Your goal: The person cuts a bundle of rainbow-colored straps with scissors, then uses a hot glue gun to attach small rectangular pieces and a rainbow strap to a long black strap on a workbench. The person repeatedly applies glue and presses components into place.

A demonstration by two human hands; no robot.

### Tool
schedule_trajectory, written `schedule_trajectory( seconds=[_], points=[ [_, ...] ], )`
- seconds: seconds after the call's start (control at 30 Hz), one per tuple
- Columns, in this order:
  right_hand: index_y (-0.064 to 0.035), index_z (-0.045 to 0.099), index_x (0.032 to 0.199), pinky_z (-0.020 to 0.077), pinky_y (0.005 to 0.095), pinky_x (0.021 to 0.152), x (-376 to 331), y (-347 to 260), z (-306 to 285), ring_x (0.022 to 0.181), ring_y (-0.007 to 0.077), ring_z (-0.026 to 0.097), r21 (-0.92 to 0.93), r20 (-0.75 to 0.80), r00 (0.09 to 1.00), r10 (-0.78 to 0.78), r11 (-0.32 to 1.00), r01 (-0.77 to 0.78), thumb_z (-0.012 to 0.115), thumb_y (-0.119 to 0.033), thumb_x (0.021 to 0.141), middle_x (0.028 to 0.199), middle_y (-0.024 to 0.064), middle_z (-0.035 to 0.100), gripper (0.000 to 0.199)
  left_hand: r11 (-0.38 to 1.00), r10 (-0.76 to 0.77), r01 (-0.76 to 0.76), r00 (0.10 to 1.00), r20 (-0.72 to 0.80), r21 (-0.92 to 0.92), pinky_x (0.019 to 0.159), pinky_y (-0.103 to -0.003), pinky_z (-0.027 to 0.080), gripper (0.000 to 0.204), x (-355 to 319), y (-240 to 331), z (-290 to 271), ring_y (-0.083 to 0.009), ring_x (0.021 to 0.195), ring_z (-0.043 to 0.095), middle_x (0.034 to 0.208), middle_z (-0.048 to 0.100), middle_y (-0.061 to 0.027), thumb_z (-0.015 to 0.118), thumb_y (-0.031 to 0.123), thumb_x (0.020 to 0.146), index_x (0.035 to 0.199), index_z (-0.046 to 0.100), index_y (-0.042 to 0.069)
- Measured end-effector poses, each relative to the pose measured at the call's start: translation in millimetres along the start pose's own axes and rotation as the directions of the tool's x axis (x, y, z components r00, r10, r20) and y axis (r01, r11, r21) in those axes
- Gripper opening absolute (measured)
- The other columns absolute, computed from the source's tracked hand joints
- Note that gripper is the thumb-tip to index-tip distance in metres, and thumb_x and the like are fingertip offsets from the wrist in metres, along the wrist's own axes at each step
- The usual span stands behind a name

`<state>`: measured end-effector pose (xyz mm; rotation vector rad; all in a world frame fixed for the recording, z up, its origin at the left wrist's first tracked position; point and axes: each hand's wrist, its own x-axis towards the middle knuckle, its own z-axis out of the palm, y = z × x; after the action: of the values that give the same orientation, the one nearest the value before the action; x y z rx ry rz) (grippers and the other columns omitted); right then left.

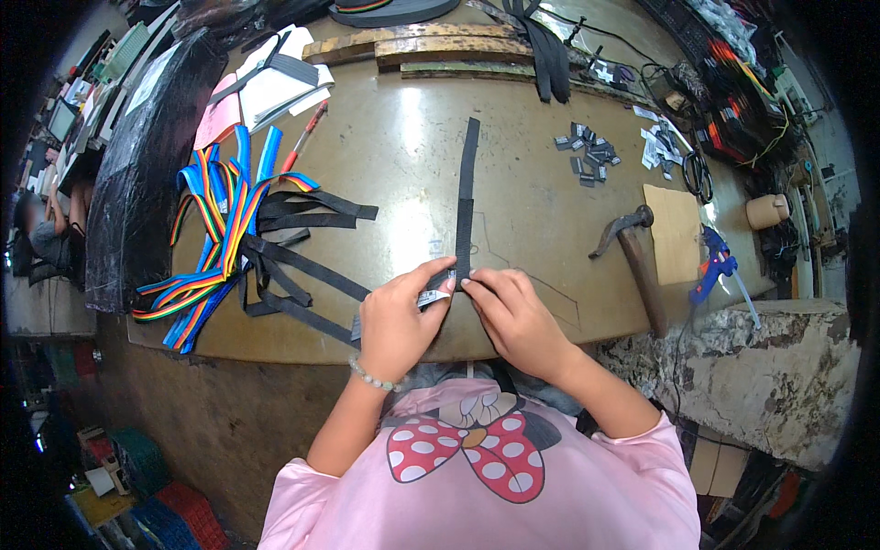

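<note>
Fingers (495,295) probably cover the black strap (466,215) at its near end. The view's upper edge crops the webbing roll (394,15); print on the white label (429,298) is illegibly small.

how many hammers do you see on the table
1: the hammer lies on the table, to the right of the right hand. Others could be hidden in the clutter around the edges.

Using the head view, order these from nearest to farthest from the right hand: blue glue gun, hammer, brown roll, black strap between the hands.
1. Black strap: just left of the right hand
2. Hammer: to the right
3. Blue glue gun: right, past the hammer
4. Brown roll: farthest right
</note>
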<state>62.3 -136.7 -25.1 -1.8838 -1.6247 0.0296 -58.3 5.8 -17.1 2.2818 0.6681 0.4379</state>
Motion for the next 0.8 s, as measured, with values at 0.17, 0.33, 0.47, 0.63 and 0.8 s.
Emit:
schedule_trajectory(
  seconds=[0.17,0.33,0.47,0.63,0.8],
  points=[
    [0.0041,0.059,0.124,0.0474,0.0413,0.094,-13,6,2,0.107,0.0333,0.053,-0.073,0.072,0.996,-0.046,0.996,0.051,0.059,0.000,0.077,0.132,0.0140,0.055,0.048,0.998,0.011,-0.012,1.000,-0.013,-0.054,0.068,-0.038,0.055,0.028,2,-7,1,-0.0308,0.079,0.069,0.090,0.072,-0.0128,0.071,0.012,0.080,0.107,0.073,0.014],
    [0.0051,0.059,0.125,0.0482,0.0406,0.093,-8,3,1,0.108,0.0315,0.053,-0.130,0.098,0.993,-0.068,0.988,0.080,0.058,-0.002,0.075,0.135,0.0132,0.054,0.051,0.998,0.013,-0.015,1.000,-0.020,-0.067,0.069,-0.038,0.055,0.031,1,-8,1,-0.0309,0.080,0.069,0.091,0.072,-0.0131,0.071,0.009,0.077,0.107,0.073,0.014],
    [0.0048,0.059,0.126,0.0481,0.0401,0.092,-11,5,4,0.108,0.0312,0.052,-0.154,0.097,0.993,-0.069,0.985,0.084,0.058,-0.003,0.076,0.135,0.0134,0.054,0.051,0.996,0.013,-0.015,1.000,-0.024,-0.087,0.070,-0.038,0.055,0.031,2,-9,1,-0.0311,0.080,0.069,0.092,0.072,-0.0136,0.072,0.009,0.076,0.108,0.073,0.014],
    [0.0044,0.059,0.126,0.0482,0.0395,0.091,-17,7,7,0.107,0.0314,0.053,-0.170,0.100,0.993,-0.066,0.982,0.082,0.057,-0.004,0.077,0.134,0.0136,0.055,0.050,0.994,0.002,-0.003,1.000,-0.008,-0.111,0.071,-0.039,0.055,0.032,2,-12,2,-0.0321,0.082,0.069,0.092,0.072,-0.0142,0.072,0.010,0.076,0.108,0.073,0.014],
    [0.0057,0.056,0.128,0.0494,0.0395,0.089,2,-10,-5,0.105,0.0328,0.054,-0.264,0.160,0.985,-0.065,0.959,0.106,0.056,-0.007,0.078,0.133,0.0171,0.054,0.052,0.995,-0.023,0.025,1.000,0.015,-0.099,0.073,-0.040,0.055,0.031,1,-9,1,-0.0330,0.085,0.069,0.095,0.072,-0.0157,0.073,0.012,0.077,0.108,0.073,0.014]
  ],
)
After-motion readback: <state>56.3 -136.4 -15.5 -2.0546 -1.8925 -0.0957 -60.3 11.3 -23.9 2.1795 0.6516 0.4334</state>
